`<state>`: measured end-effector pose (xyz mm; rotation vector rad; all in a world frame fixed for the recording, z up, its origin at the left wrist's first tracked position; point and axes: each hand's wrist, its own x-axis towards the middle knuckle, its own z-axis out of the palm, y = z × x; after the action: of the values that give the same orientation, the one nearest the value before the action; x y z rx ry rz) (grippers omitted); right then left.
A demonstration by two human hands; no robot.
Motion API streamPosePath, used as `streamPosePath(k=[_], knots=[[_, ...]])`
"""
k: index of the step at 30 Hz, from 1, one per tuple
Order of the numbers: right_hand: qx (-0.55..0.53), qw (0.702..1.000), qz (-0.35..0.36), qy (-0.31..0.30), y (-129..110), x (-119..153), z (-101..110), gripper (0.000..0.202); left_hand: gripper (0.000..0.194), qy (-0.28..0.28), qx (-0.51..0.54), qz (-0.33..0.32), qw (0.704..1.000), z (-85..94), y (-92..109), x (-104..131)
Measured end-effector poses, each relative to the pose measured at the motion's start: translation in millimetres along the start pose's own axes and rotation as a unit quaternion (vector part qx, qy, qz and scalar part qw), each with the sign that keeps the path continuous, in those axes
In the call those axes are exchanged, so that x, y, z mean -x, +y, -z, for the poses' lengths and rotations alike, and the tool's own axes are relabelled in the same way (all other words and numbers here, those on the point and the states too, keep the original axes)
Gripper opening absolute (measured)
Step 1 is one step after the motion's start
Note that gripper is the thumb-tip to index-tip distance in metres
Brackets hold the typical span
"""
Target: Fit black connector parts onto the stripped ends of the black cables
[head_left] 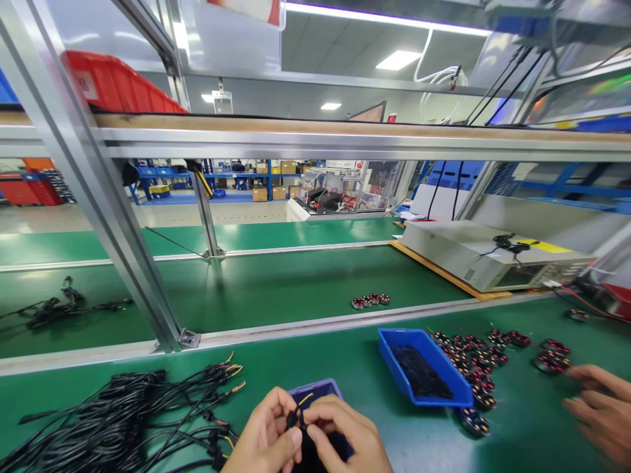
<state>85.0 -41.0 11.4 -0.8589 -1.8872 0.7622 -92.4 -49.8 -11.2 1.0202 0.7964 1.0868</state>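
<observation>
Both of my hands are at the bottom centre, close together over a purple-blue bin. My left hand pinches a black cable piece with a short yellow wire end sticking up. The fingers of my right hand are closed on the same black piece from the other side. Dark contents show inside the bin, partly covered by my hands. Left of them lies a large pile of black cables with orange and yellow wire ends.
A blue tray holds small black parts. Beside it lie several round copper-coloured coils. Another person's hand is at the far right. Four-sided grey equipment stands behind. A metal post rises at left.
</observation>
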Motion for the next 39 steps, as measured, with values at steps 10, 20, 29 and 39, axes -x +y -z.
streamPosePath(k=[10,20,29,39], knots=[[-0.028,0.999,0.001,-0.046,-8,-9,18,0.012,0.046,-0.025,0.017,0.004,1.0,-5.0,7,3],[0.396,0.908,0.112,-0.079,41,11,-33,0.025,0.043,0.011,0.091,0.043,0.995,-9.7,19,-4],[0.363,0.924,0.099,-0.071,31,13,-14,0.025,0.044,-0.089,0.059,0.07,0.992,-5.3,11,-6],[0.196,0.978,0.062,0.031,2,2,7,0.021,0.053,-0.045,-0.006,0.102,0.994,-3.8,6,-9]])
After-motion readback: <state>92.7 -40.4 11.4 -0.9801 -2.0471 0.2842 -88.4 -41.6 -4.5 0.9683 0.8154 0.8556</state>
